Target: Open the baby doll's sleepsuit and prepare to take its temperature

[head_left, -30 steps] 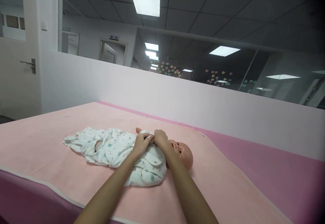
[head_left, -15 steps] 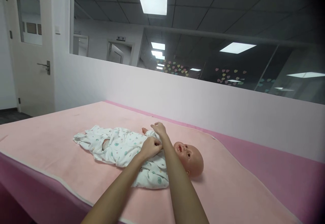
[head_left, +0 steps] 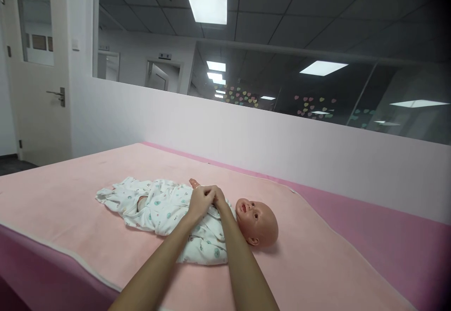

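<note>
A bald baby doll (head_left: pixel 259 221) lies on its back, its head to the right, dressed in a white patterned outfit (head_left: pixel 164 207). My left hand (head_left: pixel 200 203) is closed at the chest of the outfit, fingers curled and fingertips hidden. Right against it, my right hand (head_left: pixel 217 195) is also closed, beside the sleeve of the doll's far arm; its fingers are mostly covered by the left hand. The doll's small hand (head_left: pixel 193 183) pokes out past my fingers. Through a gap in the outfit's leg part a patch of the doll's leg (head_left: pixel 142 203) shows.
A pink padded mat (head_left: pixel 310 273) with a pale edge covers the table under the doll. Behind it stands a low white wall (head_left: pixel 225 128) with a wide window (head_left: pixel 268 57) above. A closed door (head_left: pixel 38 113) is at the far left.
My right hand has come down and left from above the doll's sleeve to meet my left hand. The doll's small hand has shifted slightly left in view; the camera has turned a little.
</note>
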The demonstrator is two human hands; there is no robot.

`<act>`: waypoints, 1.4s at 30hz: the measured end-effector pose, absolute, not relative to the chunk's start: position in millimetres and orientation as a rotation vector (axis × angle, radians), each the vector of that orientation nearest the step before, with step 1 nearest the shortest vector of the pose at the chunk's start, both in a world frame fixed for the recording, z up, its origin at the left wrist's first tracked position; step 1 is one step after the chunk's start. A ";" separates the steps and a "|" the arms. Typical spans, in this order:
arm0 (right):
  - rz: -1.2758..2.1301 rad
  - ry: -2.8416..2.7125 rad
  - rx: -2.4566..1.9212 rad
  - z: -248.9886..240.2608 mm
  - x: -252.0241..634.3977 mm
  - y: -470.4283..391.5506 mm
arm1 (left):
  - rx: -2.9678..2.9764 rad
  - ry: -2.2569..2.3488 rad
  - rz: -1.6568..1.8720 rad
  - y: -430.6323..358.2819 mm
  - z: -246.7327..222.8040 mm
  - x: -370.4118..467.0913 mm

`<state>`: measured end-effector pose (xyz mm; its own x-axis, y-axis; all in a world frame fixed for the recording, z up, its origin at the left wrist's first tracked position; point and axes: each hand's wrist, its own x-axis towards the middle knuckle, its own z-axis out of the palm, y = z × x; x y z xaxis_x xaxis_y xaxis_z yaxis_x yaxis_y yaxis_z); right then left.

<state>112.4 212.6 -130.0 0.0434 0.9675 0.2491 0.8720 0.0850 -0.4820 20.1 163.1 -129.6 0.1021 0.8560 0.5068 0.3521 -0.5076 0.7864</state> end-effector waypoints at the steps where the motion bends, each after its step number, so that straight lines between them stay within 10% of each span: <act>1: 0.249 -1.875 -1.791 -133.2 114.3 214.3 | 1.938 1.274 1.452 164.4 -128.2 16.8; 32: -0.073 -2.247 -1.539 -119.3 122.1 151.7 | 2.518 1.764 0.878 186.9 -149.3 -1.9; 42: -0.002 -1.329 -1.545 -105.5 253.3 113.6 | 2.464 1.757 0.918 186.8 -147.7 -2.3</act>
